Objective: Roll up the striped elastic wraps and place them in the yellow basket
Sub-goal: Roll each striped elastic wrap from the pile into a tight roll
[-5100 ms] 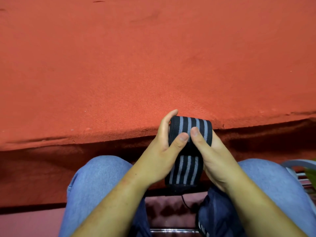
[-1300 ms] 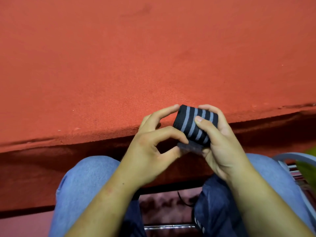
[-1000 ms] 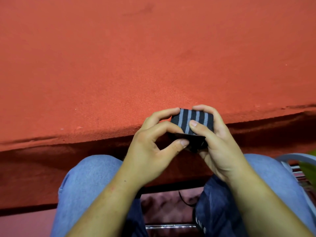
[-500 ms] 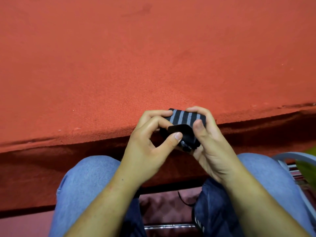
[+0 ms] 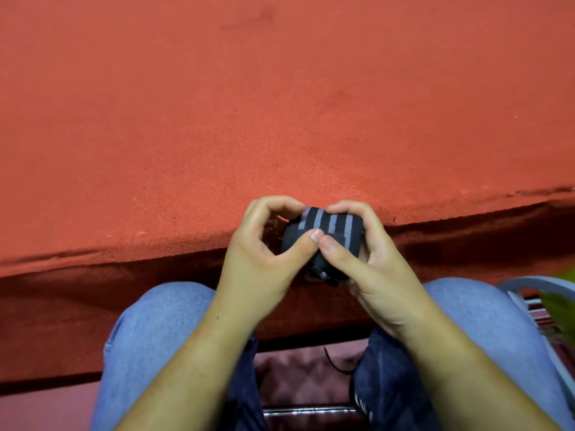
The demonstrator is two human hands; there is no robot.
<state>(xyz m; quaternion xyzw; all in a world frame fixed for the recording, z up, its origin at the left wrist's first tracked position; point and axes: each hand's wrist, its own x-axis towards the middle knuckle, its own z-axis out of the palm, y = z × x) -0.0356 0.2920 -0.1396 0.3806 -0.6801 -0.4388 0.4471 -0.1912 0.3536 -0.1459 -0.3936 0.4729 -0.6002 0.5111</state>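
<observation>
Left hand point(image 5: 258, 265) and right hand point(image 5: 376, 275) both clamp the rolled black elastic wrap with grey stripes point(image 5: 329, 225).
Both curl over its top, thumbs touching on its front; roll held at near edge of red felt table point(image 5: 280, 119), above blue-jeaned knees point(image 5: 161, 321).

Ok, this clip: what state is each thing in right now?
striped wrap: rolled into a compact bundle, gripped from both sides.
left hand: grips the wrap, thumb pressing its front.
right hand: grips the wrap, thumb pressing beside the other thumb.
</observation>
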